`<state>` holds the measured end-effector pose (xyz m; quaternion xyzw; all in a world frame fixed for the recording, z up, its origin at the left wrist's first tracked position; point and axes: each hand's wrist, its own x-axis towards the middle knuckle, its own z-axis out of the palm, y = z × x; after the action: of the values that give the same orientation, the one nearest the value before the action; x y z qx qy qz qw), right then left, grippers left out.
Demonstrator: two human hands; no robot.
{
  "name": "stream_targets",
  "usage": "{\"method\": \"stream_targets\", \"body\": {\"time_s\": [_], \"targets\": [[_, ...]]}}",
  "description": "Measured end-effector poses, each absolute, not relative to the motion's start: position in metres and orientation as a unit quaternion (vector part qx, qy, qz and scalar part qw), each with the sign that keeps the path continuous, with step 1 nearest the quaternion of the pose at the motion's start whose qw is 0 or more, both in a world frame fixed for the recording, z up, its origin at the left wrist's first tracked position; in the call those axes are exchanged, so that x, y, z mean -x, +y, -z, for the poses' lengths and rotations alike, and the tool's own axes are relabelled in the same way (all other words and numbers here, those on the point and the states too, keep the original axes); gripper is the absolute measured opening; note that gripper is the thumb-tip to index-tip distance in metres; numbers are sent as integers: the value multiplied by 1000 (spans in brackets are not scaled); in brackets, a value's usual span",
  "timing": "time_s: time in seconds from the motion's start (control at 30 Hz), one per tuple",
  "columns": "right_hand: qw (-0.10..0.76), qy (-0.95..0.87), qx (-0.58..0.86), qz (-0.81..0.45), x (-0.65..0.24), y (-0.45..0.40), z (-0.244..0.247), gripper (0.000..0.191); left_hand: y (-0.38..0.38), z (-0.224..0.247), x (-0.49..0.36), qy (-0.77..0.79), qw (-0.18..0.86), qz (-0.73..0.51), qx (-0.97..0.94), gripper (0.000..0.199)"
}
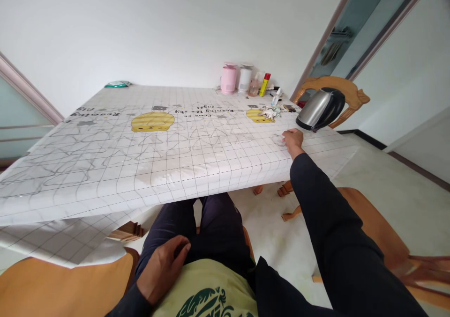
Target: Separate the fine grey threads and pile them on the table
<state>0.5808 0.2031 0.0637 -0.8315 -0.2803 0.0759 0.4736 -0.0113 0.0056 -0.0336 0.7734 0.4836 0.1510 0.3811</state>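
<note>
My right hand (293,140) reaches over the right part of the table (197,151), its fingers pinched at the edge of a faint, clear thing (278,139) that I cannot make out. Just beyond that hand stands a steel kettle (316,108) with a black handle. Loosely curled and with nothing visible in it, my left hand (163,268) rests on my lap. A crumpled whitish piece (270,113) lies on the tablecloth, close to a small clear bottle (276,97).
Along the wall stand a pink container (228,79), a white container (245,78), a pinkish bottle (253,85) and a yellow can with a red cap (264,85). A green packet (117,84) lies at the back left. Wooden chairs (372,223) flank the table.
</note>
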Motion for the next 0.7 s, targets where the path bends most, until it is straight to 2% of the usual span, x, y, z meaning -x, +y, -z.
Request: {"method": "stream_targets", "body": {"time_s": [0.13,0.23,0.33,0.5,0.6,0.7], "targets": [[540,-262,795,-87,-578,194,-64,10,39,-16,-40,392,296,-219,-843,34],[561,-260,778,-110,-577,185,-62,17,73,-56,-106,293,225,-260,-892,31],[563,-258,774,-132,-578,176,-58,21,112,-80,-188,200,173,-258,-929,41],[531,-271,785,-167,-582,168,-57,17,175,-83,-321,196,125,-150,-961,76],[506,-282,792,-193,-585,163,-60,16,201,-71,-374,183,125,-112,-969,86],[485,-282,793,-237,-590,159,-67,17,213,-54,-400,165,130,-93,-973,86]]}}
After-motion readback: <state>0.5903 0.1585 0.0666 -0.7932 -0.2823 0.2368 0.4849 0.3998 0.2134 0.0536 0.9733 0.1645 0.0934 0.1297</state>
